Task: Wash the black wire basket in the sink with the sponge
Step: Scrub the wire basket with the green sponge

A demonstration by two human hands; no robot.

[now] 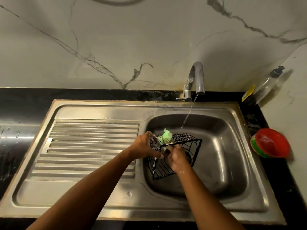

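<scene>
The black wire basket [188, 144] lies tilted in the steel sink basin [229, 151], with soap foam on its left wires. My left hand [143, 146] grips the basket's left rim. My right hand [178, 159] is closed on the lower end of a green sponge [166, 136], which presses against the basket's top edge and sticks up above it. The two hands are close together over the left part of the basin.
The chrome tap [197, 75] runs a thin stream of water into the back of the basin, behind the basket. A ribbed drainboard [93, 146] lies to the left. A red bowl [270, 143] and a pump bottle [269, 85] stand on the black counter at right.
</scene>
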